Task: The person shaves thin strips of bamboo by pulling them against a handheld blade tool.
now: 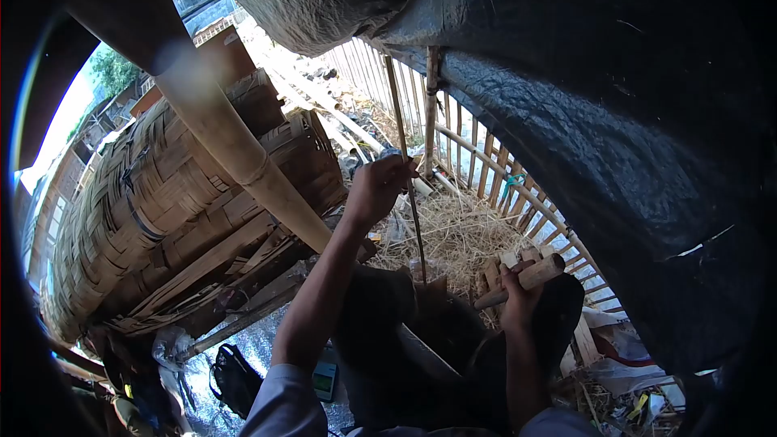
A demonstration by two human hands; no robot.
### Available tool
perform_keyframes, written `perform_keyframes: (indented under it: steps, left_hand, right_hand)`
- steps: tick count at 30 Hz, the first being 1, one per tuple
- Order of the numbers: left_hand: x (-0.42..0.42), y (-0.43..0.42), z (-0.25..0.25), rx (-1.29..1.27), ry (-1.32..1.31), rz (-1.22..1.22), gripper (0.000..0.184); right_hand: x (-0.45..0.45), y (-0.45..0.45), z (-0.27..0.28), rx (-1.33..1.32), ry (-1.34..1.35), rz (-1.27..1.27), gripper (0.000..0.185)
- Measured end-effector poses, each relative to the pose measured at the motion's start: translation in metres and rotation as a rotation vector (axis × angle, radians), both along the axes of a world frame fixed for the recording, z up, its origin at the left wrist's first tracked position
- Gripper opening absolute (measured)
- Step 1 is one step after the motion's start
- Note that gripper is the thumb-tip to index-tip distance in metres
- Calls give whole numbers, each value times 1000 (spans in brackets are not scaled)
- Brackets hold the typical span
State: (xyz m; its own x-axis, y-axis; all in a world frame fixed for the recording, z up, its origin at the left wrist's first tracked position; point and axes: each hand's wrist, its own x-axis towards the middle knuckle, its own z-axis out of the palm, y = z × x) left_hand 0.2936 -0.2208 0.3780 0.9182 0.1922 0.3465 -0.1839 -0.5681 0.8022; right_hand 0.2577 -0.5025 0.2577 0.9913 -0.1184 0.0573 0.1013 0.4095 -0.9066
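My left hand point(380, 188) is closed around a long thin bamboo stick point(413, 222), which stands nearly upright in front of me. The stick's lower end reaches down to my dark-clothed lap. Lower and to the right, my right hand point(519, 301) is wrapped round a thick, round wooden piece point(542, 272), its pale end pointing up and right. Between my forearms a pale, narrow, curved strip point(429, 353) lies across the dark clothing; I cannot tell what it is. Straw-like shavings point(461, 235) cover the ground beyond my hands.
Woven bamboo panels point(154, 186) are stacked at left, crossed by a thick bamboo pole point(218, 133). A slatted bamboo fence point(494, 174) curves along the right. Dark plastic sheeting point(599, 113) hangs overhead and right. A black bag point(235, 380) lies lower left.
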Motion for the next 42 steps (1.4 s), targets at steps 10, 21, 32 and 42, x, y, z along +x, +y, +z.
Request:
perform_keyframes:
  steps: [10, 21, 32, 42]
  left_hand:
    - [0, -9, 15, -261, -66, -153, 21]
    - [35, 4, -61, 440, 330, -352, 21]
    - [34, -20, -54, 448, 273, -286, 19]
    - [36, -46, -11, 501, -207, -214, 10]
  right_hand:
    - [-5, 0, -1, 30, 24, 56, 22]
    - [-9, -13, -8, 15, -6, 8, 22]
    - [-18, -27, -9, 14, 77, -80, 22]
    - [-21, -32, -7, 65, 114, -108, 24]
